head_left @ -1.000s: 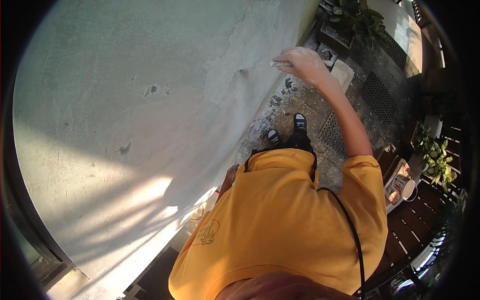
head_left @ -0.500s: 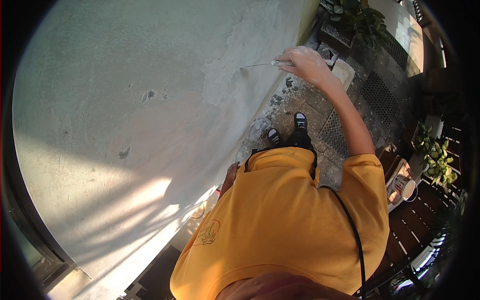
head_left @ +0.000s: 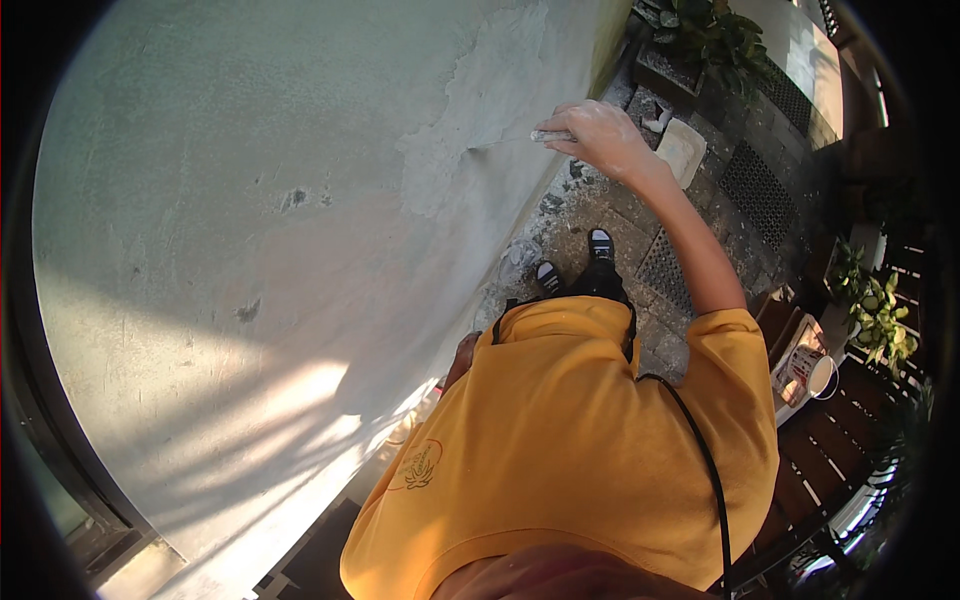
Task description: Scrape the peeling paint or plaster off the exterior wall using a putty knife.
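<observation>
My right hand point(head_left: 600, 135), dusted with white powder, is closed around the handle of a scraper point(head_left: 553, 136). The thin blade shows almost edge-on, and its tip meets the pale wall point(head_left: 340, 110) beside a patch of peeled, rough surface point(head_left: 450, 125). At my left side, my left hand point(head_left: 463, 355) hangs low next to the wall. The yellow shirt point(head_left: 580, 420) hides most of it, so its fingers cannot be made out.
White debris and a crumpled clear plastic piece point(head_left: 518, 260) lie along the wall's foot near my sandals point(head_left: 600, 243). Past my right wrist rests a pale tray point(head_left: 682, 152). Potted plants point(head_left: 705, 40) stand ahead; a white bucket point(head_left: 822, 376) sits at right by a slatted wooden bench point(head_left: 835, 430).
My right hand has shifted slightly left and toward me, and the scraper's tip has slid a little down and left along the wall.
</observation>
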`<state>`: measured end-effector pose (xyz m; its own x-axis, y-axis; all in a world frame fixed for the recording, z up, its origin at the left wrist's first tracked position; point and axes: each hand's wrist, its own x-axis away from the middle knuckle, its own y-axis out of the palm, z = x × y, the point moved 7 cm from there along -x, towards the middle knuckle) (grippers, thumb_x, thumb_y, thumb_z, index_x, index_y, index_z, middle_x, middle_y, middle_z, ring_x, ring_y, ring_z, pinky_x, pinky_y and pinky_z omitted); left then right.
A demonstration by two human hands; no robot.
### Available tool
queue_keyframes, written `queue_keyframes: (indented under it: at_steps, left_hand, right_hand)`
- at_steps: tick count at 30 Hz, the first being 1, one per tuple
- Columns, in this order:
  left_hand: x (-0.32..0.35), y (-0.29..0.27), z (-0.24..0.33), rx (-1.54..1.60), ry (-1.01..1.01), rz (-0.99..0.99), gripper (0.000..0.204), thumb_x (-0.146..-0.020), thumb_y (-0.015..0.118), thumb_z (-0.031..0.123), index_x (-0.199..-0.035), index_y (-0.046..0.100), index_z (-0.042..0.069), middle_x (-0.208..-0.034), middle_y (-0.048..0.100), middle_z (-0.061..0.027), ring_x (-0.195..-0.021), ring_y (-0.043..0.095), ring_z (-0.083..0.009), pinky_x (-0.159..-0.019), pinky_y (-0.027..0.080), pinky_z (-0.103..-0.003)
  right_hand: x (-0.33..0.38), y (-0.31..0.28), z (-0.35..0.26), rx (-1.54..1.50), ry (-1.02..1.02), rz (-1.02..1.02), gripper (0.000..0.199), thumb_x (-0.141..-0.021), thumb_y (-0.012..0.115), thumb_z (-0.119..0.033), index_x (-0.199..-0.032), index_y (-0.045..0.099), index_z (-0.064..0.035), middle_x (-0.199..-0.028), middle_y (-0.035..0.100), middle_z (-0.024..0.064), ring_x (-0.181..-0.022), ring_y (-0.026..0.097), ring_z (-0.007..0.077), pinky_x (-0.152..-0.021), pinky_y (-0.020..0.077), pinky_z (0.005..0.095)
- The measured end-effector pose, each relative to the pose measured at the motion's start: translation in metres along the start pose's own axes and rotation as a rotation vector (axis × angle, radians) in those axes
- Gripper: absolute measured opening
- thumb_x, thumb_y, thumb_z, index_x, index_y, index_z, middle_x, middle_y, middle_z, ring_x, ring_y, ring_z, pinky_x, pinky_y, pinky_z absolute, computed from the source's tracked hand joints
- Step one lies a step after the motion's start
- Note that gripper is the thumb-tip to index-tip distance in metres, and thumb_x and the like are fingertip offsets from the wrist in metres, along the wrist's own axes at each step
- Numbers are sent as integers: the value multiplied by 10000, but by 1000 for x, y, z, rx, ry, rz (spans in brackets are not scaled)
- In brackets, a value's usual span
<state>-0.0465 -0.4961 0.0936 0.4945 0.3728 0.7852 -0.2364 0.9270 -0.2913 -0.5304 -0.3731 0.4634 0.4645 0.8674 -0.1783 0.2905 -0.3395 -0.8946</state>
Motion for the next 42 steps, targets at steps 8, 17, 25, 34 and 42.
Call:
queue_keyframes:
  at_steps: [8, 17, 25, 34, 42]
  left_hand:
    - [-3, -2, 2, -61, 33, 1, 439, -946, 392, 330, -1246, 533, 43, -1199, 574, -109, -1092, 543, -222, -910, 422, -327]
    - [1, 0, -3, -84, 48, 31, 440, -947, 391, 331, -1246, 532, 42, -1205, 571, -112, -1097, 541, -225, -912, 422, -330]
    - [5, 7, -7, -110, 60, 44, 441, -947, 389, 331, -1247, 532, 41, -1211, 569, -115, -1102, 540, -229, -914, 423, -333]
    - [3, 14, -1, -176, 87, 31, 442, -947, 387, 331, -1247, 531, 40, -1218, 566, -119, -1107, 539, -232, -915, 423, -336]
    - [-12, 11, -14, -245, 113, 33, 443, -947, 386, 332, -1247, 530, 40, -1223, 563, -122, -1111, 538, -235, -917, 423, -338]
  right_hand:
    - [-7, 0, -9, 18, -47, -19, 245, -800, 644, -246, -1008, 678, -120, -923, 634, 73, -927, 593, 275, -800, 476, 383]
    - [-7, 3, -17, 44, -60, -15, 232, -802, 642, -235, -1002, 680, -123, -902, 631, 75, -890, 606, 287, -777, 487, 394]
    - [-3, -22, -19, 51, 16, 0, 224, -805, 637, -231, -987, 682, -108, -883, 631, 79, -871, 612, 290, -763, 484, 399]
    - [-3, -16, -16, 31, -22, 14, 234, -815, 626, -252, -998, 679, -117, -886, 629, 91, -873, 608, 293, -768, 484, 401]
    - [0, 9, -22, 68, -73, -32, 230, -805, 638, -260, -989, 676, -128, -900, 633, 81, -907, 604, 279, -783, 484, 397]
